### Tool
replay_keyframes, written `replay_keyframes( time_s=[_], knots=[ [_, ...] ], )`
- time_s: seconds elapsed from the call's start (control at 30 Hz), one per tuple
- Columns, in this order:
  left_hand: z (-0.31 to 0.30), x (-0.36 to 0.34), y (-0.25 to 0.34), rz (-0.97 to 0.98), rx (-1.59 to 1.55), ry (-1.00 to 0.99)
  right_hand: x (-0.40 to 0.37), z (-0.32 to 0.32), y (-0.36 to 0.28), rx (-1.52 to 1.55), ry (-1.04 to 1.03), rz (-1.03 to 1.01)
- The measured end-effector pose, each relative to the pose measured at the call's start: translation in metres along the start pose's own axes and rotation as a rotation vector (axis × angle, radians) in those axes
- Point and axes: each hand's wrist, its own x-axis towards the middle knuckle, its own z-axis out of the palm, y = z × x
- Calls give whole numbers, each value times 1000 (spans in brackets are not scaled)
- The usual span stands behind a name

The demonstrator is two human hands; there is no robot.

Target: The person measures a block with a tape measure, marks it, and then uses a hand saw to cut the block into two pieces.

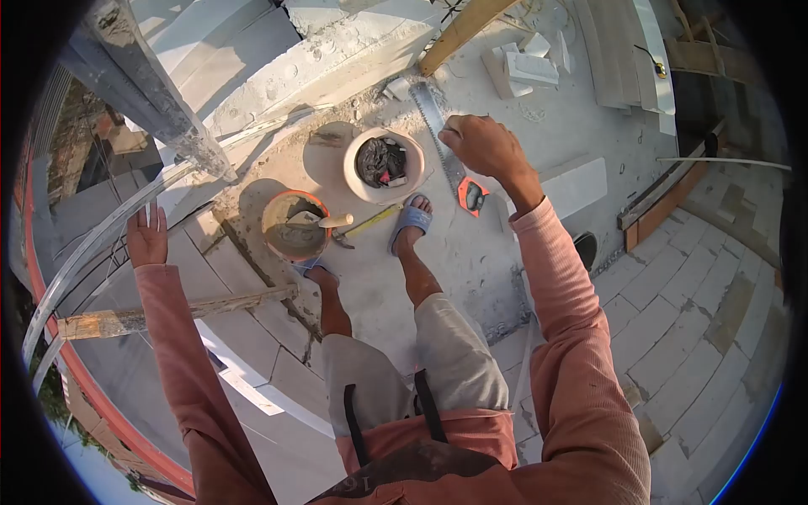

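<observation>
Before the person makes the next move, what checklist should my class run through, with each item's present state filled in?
1. Left hand free: ok; open, nothing in the palm.
2. Right hand free: cannot tell; its fingers are curled.
3. Wooden-handled metal trowel accessible: ok; it rests in the round, orange-rimmed bucket, handle over the edge.
4. Long metal handsaw with an orange-and-black handle off the concrete floor: not ok; it lies beside the round, pale bucket.
5. Yellow-handled hammer off the floor: not ok; it lies near the blue, open-toed slippers.
</observation>
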Motion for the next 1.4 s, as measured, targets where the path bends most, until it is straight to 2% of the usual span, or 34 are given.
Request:
replay_keyframes(
  time_s=[0.03,0.07,0.1,0.13,0.27,0.37,0.4,0.5,0.83,0.9,1.1,1.17,1.2,1.3,1.4],
  knots=[
    [-3,-1,1,-8,-4,27,26,-22,45,141,73,81],
    [-6,0,4,-18,3,23,56,-29,97,500,228,147],
    [-7,3,8,-25,8,14,71,-47,120,702,365,246],
    [-7,5,12,-33,13,5,87,-57,135,948,545,174],
    [-21,26,25,-27,57,-43,146,-79,157,1181,589,49],
    [-6,33,31,-31,29,179,174,-72,153,1237,520,15],
    [-29,54,33,-3,34,85,182,-69,150,1248,496,5],
    [-22,49,36,-50,19,44,197,-63,146,1264,442,-10],
    [-5,31,31,-94,134,234,219,-54,152,1254,367,-34],
    [-4,29,28,-71,170,248,222,-53,155,1259,375,-29],
    [-24,51,44,-162,92,230,232,-50,158,1296,368,-41],
    [-18,50,47,-202,43,265,229,-53,156,1315,301,-85],
    [-17,43,48,-145,129,239,226,-57,152,1356,176,-46],
    [-13,39,49,-174,108,245,235,-56,151,1163,208,-118],
    [-9,39,48,-154,101,240,270,-42,151,1175,211,-214]
  ],
)
